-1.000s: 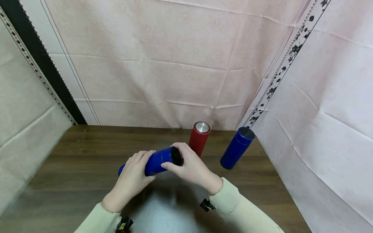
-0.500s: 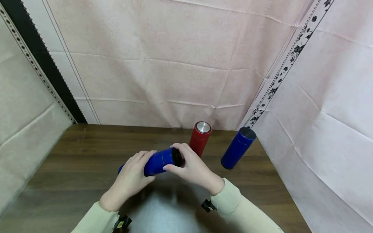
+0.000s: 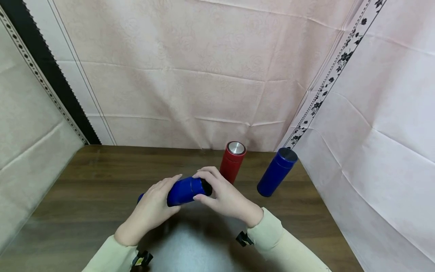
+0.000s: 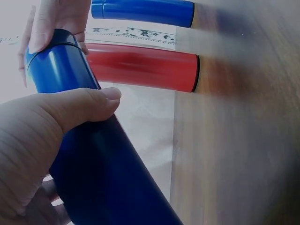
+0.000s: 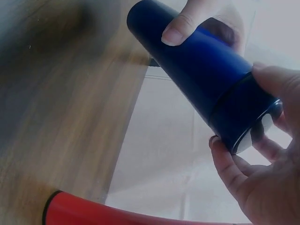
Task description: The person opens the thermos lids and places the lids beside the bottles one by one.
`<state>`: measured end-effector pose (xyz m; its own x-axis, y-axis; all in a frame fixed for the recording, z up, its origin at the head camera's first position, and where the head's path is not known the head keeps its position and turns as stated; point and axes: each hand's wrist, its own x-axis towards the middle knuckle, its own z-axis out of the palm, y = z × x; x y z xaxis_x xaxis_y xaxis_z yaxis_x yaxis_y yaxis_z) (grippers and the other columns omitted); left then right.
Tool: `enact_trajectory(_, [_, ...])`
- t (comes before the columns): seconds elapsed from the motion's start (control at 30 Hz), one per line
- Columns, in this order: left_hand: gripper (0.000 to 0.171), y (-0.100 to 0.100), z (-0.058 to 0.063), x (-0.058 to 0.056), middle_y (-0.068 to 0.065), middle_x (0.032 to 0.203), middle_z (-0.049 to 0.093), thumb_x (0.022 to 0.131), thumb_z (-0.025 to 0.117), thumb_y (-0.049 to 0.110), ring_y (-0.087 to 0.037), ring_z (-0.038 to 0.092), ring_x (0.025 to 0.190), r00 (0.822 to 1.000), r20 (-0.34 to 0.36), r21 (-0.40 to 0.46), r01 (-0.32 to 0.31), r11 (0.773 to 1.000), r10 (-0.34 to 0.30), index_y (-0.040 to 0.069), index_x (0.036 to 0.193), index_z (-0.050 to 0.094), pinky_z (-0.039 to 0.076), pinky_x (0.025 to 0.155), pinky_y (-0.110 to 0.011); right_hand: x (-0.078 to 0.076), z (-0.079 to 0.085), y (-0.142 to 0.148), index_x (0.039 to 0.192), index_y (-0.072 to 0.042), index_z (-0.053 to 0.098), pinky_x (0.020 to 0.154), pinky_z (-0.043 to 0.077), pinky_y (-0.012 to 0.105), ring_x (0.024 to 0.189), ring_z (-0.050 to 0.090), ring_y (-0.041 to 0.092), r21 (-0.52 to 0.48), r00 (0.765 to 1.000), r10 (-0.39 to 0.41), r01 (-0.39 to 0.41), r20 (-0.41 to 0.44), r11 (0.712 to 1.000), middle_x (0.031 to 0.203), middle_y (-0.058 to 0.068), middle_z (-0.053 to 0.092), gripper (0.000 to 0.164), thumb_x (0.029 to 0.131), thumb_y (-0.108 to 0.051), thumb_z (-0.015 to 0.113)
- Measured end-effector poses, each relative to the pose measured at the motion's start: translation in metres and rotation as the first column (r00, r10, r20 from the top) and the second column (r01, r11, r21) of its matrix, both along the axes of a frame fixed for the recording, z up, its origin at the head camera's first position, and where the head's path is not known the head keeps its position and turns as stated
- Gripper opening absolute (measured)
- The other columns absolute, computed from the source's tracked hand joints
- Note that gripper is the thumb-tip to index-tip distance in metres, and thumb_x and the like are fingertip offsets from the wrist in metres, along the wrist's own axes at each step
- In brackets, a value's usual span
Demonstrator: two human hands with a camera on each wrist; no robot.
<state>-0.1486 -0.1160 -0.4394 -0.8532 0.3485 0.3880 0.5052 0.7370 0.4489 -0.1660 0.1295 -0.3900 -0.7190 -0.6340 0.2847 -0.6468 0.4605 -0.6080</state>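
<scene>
My left hand (image 3: pixel 153 206) grips the body of a blue thermos bottle (image 3: pixel 185 191), its thumb lying across the near side. The bottle is tilted above the table, with its lid end toward the right. At that end my right hand (image 3: pixel 224 192) pinches the lid (image 5: pixel 246 110) between thumb and fingers, as the right wrist view shows. The bottle's base pokes out past the left hand. Just behind the right hand a red thermos bottle (image 3: pixel 233 160) with a silver top stands upright, its lower part partly hidden by that hand.
A second blue thermos bottle (image 3: pixel 276 172) stands at the right of the wooden table (image 3: pixel 102 177). Pale cloth (image 3: pixel 190 75) hangs along the table's back edge, and more cloth (image 3: pixel 380 151) closes off the right side.
The right hand's fingers have shifted slightly around the lid, and the lid end of the held bottle has dipped a little. The standing bottles stay in place.
</scene>
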Motion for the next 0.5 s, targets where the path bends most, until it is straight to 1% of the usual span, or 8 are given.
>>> enact_trajectory(0.1, [0.090,0.0003,-0.0005,-0.0003,-0.010,0.128,0.057,0.069,0.089,0.026,-0.033,0.056,0.114,1.000,0.010,0.004,0.005,1.000,-0.005,0.016,0.145,0.041,0.043,0.095,-0.058,-0.0005,-0.0014,0.0004,0.136,-0.025,0.044,0.068,0.055,0.025,0.109,0.048,0.013,-0.006,0.999,0.020,-0.020,-0.029,1.000,0.137,-0.004,0.038,0.053,0.090,-0.035,0.067])
enact_trajectory(0.17, [0.089,0.0008,-0.0014,-0.0010,-0.009,0.129,0.056,0.069,0.088,0.025,-0.033,0.054,0.115,1.000,0.004,0.007,0.007,1.000,-0.007,0.015,0.144,0.042,0.041,0.096,-0.059,-0.0002,-0.0016,0.0005,0.138,-0.026,0.042,0.075,0.054,0.025,0.111,0.047,0.012,-0.007,0.999,0.003,-0.004,-0.046,1.000,0.137,-0.005,0.039,0.056,0.090,-0.036,0.068])
enact_trajectory(0.23, [0.088,0.0013,-0.0018,-0.0010,-0.009,0.128,0.055,0.069,0.089,0.023,-0.033,0.053,0.116,1.000,-0.011,0.014,0.004,1.000,-0.004,0.013,0.143,0.043,0.039,0.098,-0.060,0.0007,-0.0016,0.0005,0.140,-0.027,0.039,0.080,0.053,0.026,0.111,0.047,0.012,-0.012,0.999,-0.026,0.026,-0.045,1.000,0.136,-0.005,0.039,0.061,0.089,-0.040,0.068])
enact_trajectory(0.3, [0.086,0.0024,-0.0025,-0.0014,-0.009,0.128,0.055,0.068,0.089,0.022,-0.032,0.053,0.116,0.999,-0.031,0.022,-0.005,1.000,0.005,0.013,0.141,0.045,0.038,0.099,-0.060,0.0020,-0.0011,0.0004,0.143,-0.027,0.036,0.081,0.052,0.027,0.108,0.048,0.012,-0.026,0.998,-0.068,0.068,-0.010,0.997,0.133,-0.006,0.041,0.066,0.088,-0.044,0.068])
enact_trajectory(0.33, [0.086,0.0029,-0.0026,-0.0014,-0.008,0.128,0.055,0.067,0.090,0.021,-0.032,0.052,0.117,0.999,-0.039,0.026,-0.011,1.000,0.012,0.013,0.141,0.045,0.037,0.100,-0.060,0.0027,-0.0007,0.0001,0.143,-0.028,0.035,0.082,0.053,0.028,0.107,0.049,0.011,-0.037,0.995,-0.093,0.094,0.021,0.995,0.131,-0.007,0.042,0.068,0.087,-0.046,0.069])
enact_trajectory(0.37, [0.086,0.0036,-0.0028,-0.0013,-0.009,0.129,0.054,0.067,0.090,0.021,-0.033,0.052,0.117,0.999,-0.047,0.031,-0.016,0.999,0.017,0.012,0.140,0.046,0.036,0.100,-0.060,0.0035,-0.0007,-0.0001,0.144,-0.027,0.035,0.079,0.053,0.029,0.102,0.051,0.012,-0.049,0.992,-0.117,0.120,0.052,0.992,0.129,-0.007,0.044,0.070,0.086,-0.048,0.069])
enact_trajectory(0.43, [0.086,0.0051,-0.0035,-0.0015,-0.009,0.129,0.054,0.066,0.091,0.021,-0.032,0.051,0.117,0.997,-0.067,0.030,-0.025,0.999,0.027,0.012,0.139,0.046,0.036,0.100,-0.060,0.0053,-0.0004,-0.0008,0.142,-0.026,0.038,0.072,0.054,0.031,0.093,0.054,0.014,-0.079,0.979,-0.162,0.172,0.123,0.982,0.122,-0.006,0.049,0.069,0.085,-0.051,0.069])
enact_trajectory(0.5, [0.086,0.0067,-0.0042,-0.0016,-0.010,0.129,0.053,0.066,0.091,0.021,-0.033,0.050,0.118,0.995,-0.091,0.023,-0.028,0.999,0.030,0.012,0.139,0.046,0.036,0.101,-0.059,0.0071,-0.0002,-0.0019,0.138,-0.027,0.042,0.069,0.054,0.032,0.088,0.057,0.015,-0.103,0.959,-0.207,0.230,0.192,0.968,0.117,-0.008,0.054,0.066,0.084,-0.053,0.069])
